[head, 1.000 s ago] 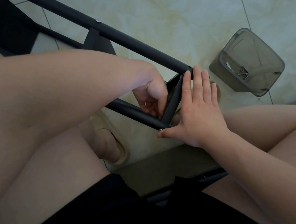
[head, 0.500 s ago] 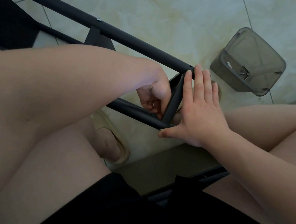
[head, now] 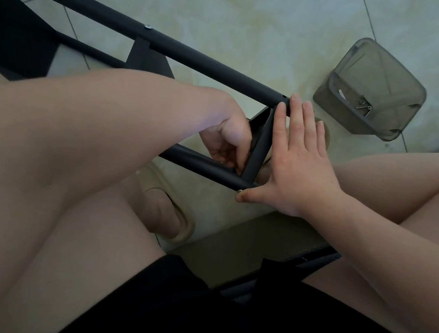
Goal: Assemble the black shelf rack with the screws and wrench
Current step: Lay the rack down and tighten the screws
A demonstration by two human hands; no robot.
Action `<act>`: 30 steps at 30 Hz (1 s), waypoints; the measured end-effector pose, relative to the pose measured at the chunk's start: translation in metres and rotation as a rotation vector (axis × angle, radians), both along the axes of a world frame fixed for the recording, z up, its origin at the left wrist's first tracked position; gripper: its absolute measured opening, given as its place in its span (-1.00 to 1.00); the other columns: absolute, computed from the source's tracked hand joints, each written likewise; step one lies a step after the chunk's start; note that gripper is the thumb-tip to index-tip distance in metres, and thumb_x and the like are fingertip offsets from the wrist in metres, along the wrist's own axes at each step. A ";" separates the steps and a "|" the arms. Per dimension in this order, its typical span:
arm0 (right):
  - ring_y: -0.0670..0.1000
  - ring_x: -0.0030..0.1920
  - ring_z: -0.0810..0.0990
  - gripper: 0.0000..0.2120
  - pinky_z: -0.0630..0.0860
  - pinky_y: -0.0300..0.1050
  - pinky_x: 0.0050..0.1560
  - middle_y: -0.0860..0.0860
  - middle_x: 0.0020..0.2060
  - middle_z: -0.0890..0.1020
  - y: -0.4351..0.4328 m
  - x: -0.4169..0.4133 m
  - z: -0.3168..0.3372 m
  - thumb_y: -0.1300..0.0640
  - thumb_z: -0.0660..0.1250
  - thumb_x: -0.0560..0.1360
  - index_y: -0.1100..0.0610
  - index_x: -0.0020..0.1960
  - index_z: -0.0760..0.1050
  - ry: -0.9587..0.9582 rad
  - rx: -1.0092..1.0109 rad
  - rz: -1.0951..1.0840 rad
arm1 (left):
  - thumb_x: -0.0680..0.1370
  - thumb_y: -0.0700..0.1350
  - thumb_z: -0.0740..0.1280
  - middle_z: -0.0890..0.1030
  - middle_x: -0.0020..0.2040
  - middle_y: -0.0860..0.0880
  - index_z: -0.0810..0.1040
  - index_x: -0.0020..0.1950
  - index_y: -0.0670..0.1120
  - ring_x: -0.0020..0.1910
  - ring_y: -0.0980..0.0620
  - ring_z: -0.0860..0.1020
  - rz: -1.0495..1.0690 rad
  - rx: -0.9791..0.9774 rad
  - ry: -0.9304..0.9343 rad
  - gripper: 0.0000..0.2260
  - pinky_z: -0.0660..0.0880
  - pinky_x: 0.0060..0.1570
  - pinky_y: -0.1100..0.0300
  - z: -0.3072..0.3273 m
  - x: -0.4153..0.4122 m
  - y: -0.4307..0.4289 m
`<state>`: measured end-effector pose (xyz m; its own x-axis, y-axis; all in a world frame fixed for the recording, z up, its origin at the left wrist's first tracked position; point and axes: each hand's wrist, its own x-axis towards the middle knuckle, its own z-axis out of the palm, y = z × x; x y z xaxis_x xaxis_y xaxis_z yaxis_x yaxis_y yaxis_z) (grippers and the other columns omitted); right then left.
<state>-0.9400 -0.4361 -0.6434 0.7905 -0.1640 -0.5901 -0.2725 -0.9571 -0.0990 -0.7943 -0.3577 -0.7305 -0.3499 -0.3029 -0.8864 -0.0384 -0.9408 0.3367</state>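
Right hand [head: 295,166] is pressing flat, fingers straight, against the end crosspiece [head: 258,149], thumb touching the near tube's screw [head: 240,191], likely steadying the joint. Left hand [head: 230,142] is curling behind that crosspiece; its hold is hidden. The black shelf rack [head: 200,58] is lying on the floor; beyond, a container [head: 376,64] is keeping spare screws [head: 364,104].

Right hand [head: 298,164] flat on rack [head: 200,59], left hand [head: 229,139] curled

pale tiled floor [head: 235,12], dark grout lines
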 end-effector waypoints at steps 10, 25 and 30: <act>0.20 0.56 -0.47 0.51 -0.31 0.18 0.58 0.18 0.55 -0.46 -0.001 0.000 -0.001 -0.60 0.37 0.16 0.21 0.58 -0.47 0.002 0.006 -0.003 | 0.55 -0.35 0.31 0.64 -0.25 -0.07 0.69 -0.26 -0.13 -0.39 0.10 0.58 -0.004 0.003 0.031 -0.73 0.51 -0.39 0.30 0.002 0.000 -0.003; 0.20 0.57 -0.46 0.50 -0.29 0.18 0.59 0.18 0.56 -0.44 0.000 0.000 0.000 -0.58 0.39 0.18 0.21 0.58 -0.46 0.001 -0.006 0.004 | 0.56 -0.41 0.26 0.60 -0.03 -0.12 0.59 0.02 -0.17 -0.11 0.03 0.57 0.145 -0.080 0.052 -0.80 0.53 -0.13 0.23 0.001 -0.006 0.009; 0.20 0.56 -0.46 0.50 -0.30 0.18 0.59 0.18 0.56 -0.45 -0.002 0.002 0.000 -0.58 0.40 0.18 0.21 0.58 -0.46 0.008 -0.003 0.002 | 0.57 -0.25 0.34 0.63 -0.26 -0.01 0.64 -0.06 -0.12 -0.31 0.10 0.56 0.041 -0.051 -0.020 -0.91 0.50 -0.28 0.28 0.003 0.000 0.006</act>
